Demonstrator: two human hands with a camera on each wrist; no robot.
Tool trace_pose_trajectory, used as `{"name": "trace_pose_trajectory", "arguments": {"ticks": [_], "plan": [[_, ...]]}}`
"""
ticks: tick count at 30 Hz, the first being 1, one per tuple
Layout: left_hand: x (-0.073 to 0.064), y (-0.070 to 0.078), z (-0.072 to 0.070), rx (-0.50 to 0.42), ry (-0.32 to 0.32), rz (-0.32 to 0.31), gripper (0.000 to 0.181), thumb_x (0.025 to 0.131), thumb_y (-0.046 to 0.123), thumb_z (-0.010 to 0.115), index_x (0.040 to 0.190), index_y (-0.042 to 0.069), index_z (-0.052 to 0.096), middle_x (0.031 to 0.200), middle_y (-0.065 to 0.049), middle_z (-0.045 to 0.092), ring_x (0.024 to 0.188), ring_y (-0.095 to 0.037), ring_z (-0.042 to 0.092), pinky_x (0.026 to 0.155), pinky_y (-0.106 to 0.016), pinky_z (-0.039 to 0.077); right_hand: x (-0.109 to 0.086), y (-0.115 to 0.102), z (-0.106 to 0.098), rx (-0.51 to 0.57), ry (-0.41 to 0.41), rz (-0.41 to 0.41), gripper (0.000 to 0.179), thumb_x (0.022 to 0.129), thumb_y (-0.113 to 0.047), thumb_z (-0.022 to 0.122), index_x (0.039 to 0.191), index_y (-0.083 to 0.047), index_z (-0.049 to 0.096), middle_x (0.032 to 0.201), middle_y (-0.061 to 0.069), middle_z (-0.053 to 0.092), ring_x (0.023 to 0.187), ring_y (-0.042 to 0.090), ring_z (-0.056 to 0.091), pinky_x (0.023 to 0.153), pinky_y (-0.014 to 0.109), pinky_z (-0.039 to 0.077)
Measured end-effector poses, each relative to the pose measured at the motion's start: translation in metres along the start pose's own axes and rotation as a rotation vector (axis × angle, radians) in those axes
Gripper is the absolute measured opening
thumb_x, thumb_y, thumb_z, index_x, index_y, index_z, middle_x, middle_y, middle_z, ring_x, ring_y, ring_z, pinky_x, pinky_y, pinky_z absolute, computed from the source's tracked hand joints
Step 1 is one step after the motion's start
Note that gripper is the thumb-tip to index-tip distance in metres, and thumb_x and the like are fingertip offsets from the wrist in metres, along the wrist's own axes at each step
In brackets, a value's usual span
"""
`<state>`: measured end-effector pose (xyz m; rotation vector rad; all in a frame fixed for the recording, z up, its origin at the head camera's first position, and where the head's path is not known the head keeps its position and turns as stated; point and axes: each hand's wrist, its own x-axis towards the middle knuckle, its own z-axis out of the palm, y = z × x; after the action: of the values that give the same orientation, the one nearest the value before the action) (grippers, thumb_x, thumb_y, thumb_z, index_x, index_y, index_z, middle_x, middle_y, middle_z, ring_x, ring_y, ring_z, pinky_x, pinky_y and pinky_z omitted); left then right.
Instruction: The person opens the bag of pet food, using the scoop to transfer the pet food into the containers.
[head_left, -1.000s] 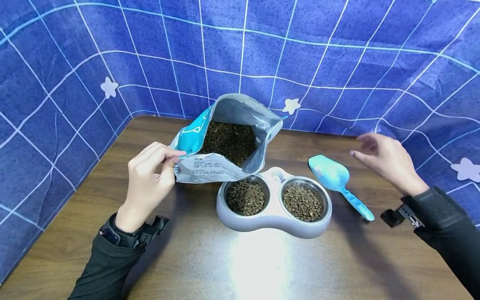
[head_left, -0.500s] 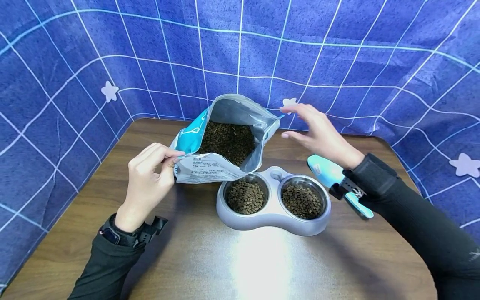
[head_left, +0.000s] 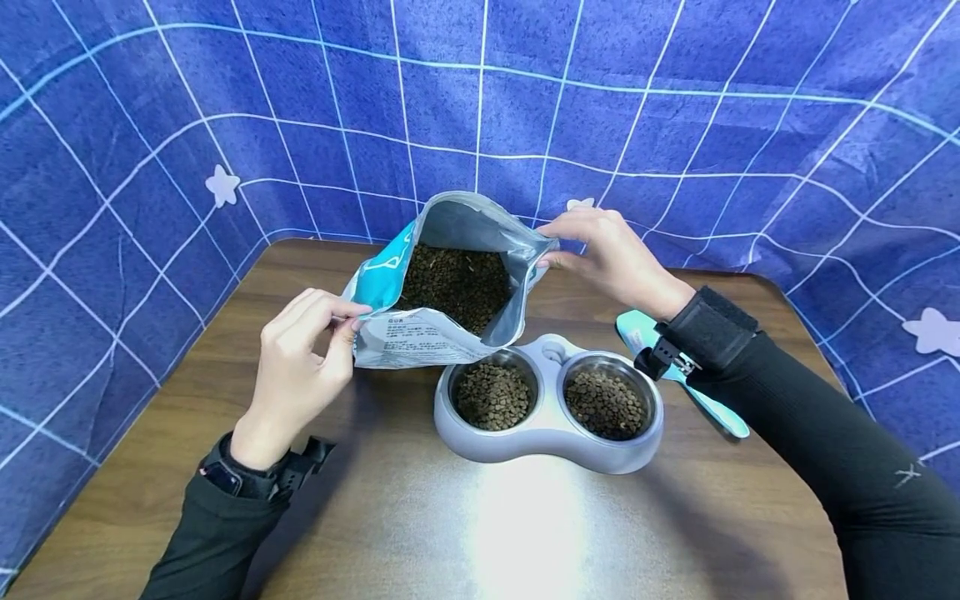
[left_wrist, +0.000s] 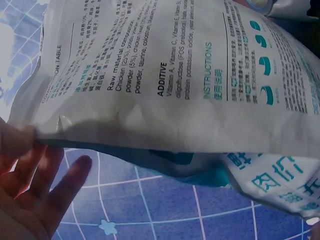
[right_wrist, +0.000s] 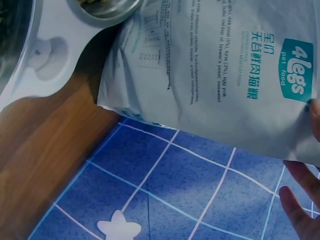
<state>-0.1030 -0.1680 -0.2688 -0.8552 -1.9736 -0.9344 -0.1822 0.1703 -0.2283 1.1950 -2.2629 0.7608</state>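
A grey and teal pet food bag (head_left: 420,337) stands with its mouth wide, brown kibble (head_left: 453,283) visible inside. At its left top corner my left hand (head_left: 303,358) pinches the edge between thumb and forefinger. My right hand (head_left: 611,258) pinches the opposite top corner. In the left wrist view the bag's printed side (left_wrist: 165,90) fills most of the picture, the left thumb on it and the other fingers behind. The right wrist view shows the bag's side with a pet food logo (right_wrist: 296,70) and the right fingers (right_wrist: 297,210) at its edge.
Just in front of the bag sits a pale double feeder (head_left: 547,442) with two steel bowls of kibble, its left bowl partly under the bag's edge. A light blue scoop (head_left: 716,408) lies to the right, partly behind the right wrist. A blue gridded cloth (head_left: 360,108) rises behind the wooden table (head_left: 360,500).
My right hand has moved left from above the scoop to the bag's right corner and now pinches it. My left hand keeps its grip on the bag.
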Motion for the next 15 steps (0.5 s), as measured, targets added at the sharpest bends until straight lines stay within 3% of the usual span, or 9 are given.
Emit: {"name": "trace_pose_trajectory", "arguments": {"ticks": [3,7,10,12,15], "plan": [[0.001,0.006,-0.003,0.059,-0.064,0.001,0.032,0.088,0.028,0.062,0.095,-0.003,0.067,0.080,-0.010,0.062,0.074,-0.021,0.054,0.066,-0.030,0.041,0.000,0.000,0.002,-0.017,0.005,-0.022,0.027,0.072,0.000,0.079,0.098,0.003,0.072,0.088,0.012,0.071,0.081,0.024,0.060,0.083,0.035,0.042],[0.014,0.019,-0.004,0.332,-0.188,0.088,0.068,0.087,0.061,0.054,0.112,-0.002,0.063,0.079,-0.010,0.059,0.069,-0.024,0.053,0.053,-0.037,0.042,0.001,0.001,0.002,-0.015,0.019,-0.052,0.025,0.071,0.002,0.079,0.095,0.003,0.073,0.086,0.012,0.071,0.079,0.024,0.062,0.088,0.038,0.041],[0.028,0.027,-0.001,0.548,-0.235,0.220,0.059,0.088,0.054,0.056,0.102,-0.002,0.062,0.071,-0.011,0.054,0.061,-0.027,0.048,0.050,-0.038,0.040,0.001,0.001,0.001,-0.020,0.032,-0.070,0.024,0.071,0.003,0.079,0.094,0.003,0.073,0.084,0.012,0.071,0.077,0.024,0.063,0.088,0.038,0.041],[0.035,0.030,0.000,0.608,-0.247,0.286,0.045,0.088,0.042,0.063,0.085,-0.002,0.058,0.066,-0.012,0.052,0.060,-0.029,0.048,0.053,-0.038,0.041,0.002,0.001,0.001,-0.029,0.034,-0.073,0.022,0.071,0.002,0.079,0.093,0.003,0.073,0.083,0.012,0.071,0.075,0.023,0.061,0.084,0.036,0.041],[0.040,0.031,-0.001,0.621,-0.243,0.329,0.040,0.084,0.030,0.072,0.068,0.001,0.049,0.060,-0.011,0.047,0.055,-0.028,0.045,0.051,-0.037,0.039,0.004,0.002,0.001,-0.030,0.034,-0.057,0.020,0.072,0.001,0.079,0.091,0.002,0.074,0.079,0.009,0.069,0.070,0.021,0.055,0.074,0.035,0.039]]}}
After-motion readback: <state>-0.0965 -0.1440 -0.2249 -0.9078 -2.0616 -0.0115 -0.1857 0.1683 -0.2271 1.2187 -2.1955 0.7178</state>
